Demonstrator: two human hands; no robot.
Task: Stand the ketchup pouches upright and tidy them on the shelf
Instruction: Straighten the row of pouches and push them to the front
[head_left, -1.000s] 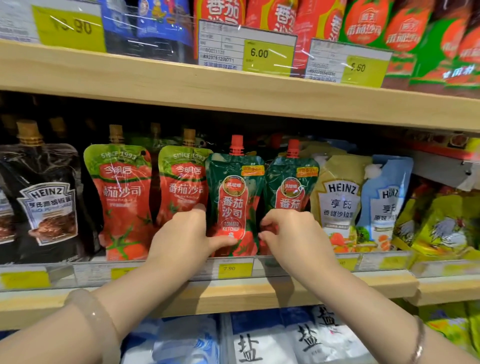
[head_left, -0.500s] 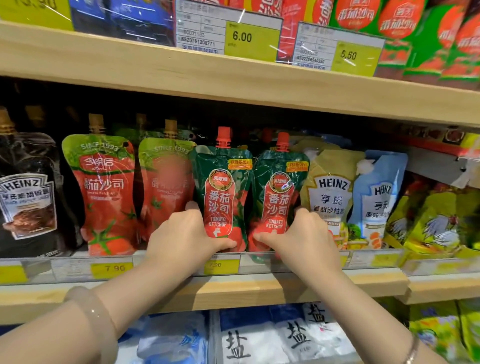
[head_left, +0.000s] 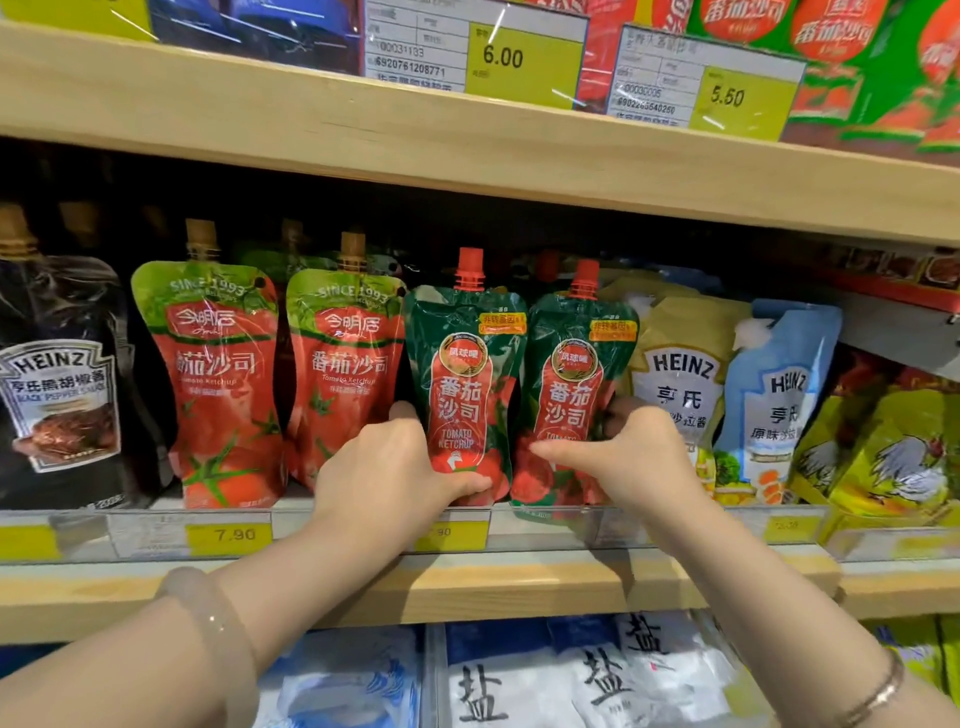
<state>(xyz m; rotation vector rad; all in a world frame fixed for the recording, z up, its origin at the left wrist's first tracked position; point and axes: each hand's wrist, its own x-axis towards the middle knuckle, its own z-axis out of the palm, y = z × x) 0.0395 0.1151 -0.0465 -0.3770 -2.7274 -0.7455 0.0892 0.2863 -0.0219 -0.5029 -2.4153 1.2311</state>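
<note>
While standing upright side by side on the middle shelf (head_left: 467, 582), two green ketchup pouches: left pouch (head_left: 467, 384) grasped low by left hand (head_left: 387, 478), right pouch (head_left: 571, 395) grasped by right hand (head_left: 631, 457). Beside them, red-green ketchup pouches (head_left: 343, 374) and Heinz pouches (head_left: 680, 374).

The ketchup pouches (head_left: 465, 395) are glossy, crinkled plastic film with ribbed plastic caps (head_left: 470, 267). The shelf (head_left: 467, 582) edge is pale, matt wood; its price strip (head_left: 228, 535) is shiny clear plastic over paper.
</note>
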